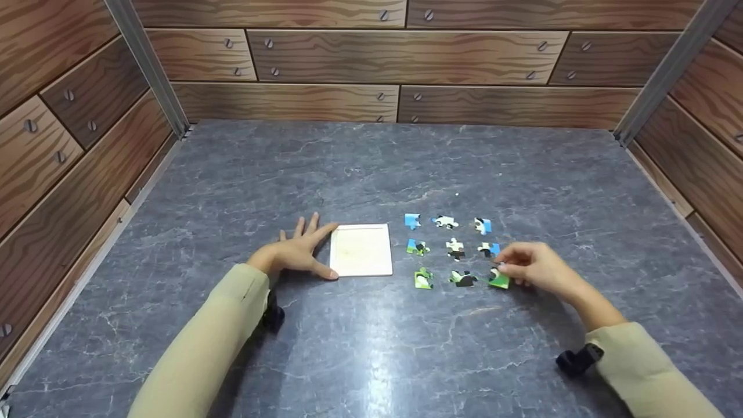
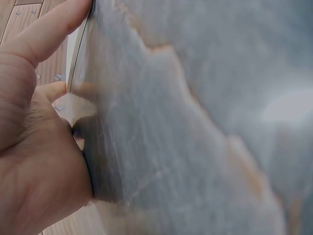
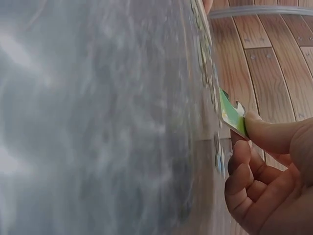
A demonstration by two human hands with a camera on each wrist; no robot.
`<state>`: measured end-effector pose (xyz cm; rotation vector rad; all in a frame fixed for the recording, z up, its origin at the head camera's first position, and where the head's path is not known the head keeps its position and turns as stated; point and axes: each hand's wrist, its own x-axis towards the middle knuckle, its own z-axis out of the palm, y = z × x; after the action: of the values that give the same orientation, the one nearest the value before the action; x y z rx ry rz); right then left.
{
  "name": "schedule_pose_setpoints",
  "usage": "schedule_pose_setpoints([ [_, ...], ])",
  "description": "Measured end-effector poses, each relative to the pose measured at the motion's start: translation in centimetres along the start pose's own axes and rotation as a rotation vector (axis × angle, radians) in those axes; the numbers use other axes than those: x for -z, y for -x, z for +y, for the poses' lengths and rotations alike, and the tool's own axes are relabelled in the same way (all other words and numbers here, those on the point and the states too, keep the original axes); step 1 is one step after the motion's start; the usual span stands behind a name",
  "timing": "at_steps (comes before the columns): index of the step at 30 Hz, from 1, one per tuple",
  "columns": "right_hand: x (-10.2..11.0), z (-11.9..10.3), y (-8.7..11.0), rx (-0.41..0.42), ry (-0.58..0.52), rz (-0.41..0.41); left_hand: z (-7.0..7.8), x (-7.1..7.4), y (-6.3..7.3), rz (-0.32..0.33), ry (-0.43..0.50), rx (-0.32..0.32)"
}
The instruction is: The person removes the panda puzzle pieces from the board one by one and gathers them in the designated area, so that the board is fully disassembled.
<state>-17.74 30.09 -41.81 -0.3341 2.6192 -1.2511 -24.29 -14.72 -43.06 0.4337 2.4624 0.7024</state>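
My left hand (image 1: 297, 251) lies spread at the left side of a square, pale puzzle tray (image 1: 361, 251), thumb and forefinger touching its edge. Between the thumb and fingers of my right hand (image 1: 535, 268) is a green corner puzzle piece (image 1: 499, 280), which the right wrist view shows tilted up off the table. To the left of that hand, several other puzzle pieces lie apart in rows, among them a white-and-black piece (image 1: 456, 248), a blue-and-white piece (image 1: 489, 249) and a green-and-white piece (image 1: 424, 280).
A grey marbled tabletop (image 1: 371, 174) carries everything. Wood-patterned panels (image 1: 406, 58) wall it in at the back and on both sides. Each wrist wears a dark camera, such as the right one (image 1: 579, 360).
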Motion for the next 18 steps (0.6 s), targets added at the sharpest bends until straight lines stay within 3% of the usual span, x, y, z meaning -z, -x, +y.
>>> schedule_pose_setpoints([
  [7, 0.6, -0.5, 0.3, -0.031, 0.030, -0.037, -0.1, 0.1, -0.1, 0.006, 0.021, -0.008],
  [18, 1.1, 0.7, 0.0, -0.056, 0.057, -0.006, -0.2, 0.4, 0.5, 0.052, 0.110, -0.050],
])
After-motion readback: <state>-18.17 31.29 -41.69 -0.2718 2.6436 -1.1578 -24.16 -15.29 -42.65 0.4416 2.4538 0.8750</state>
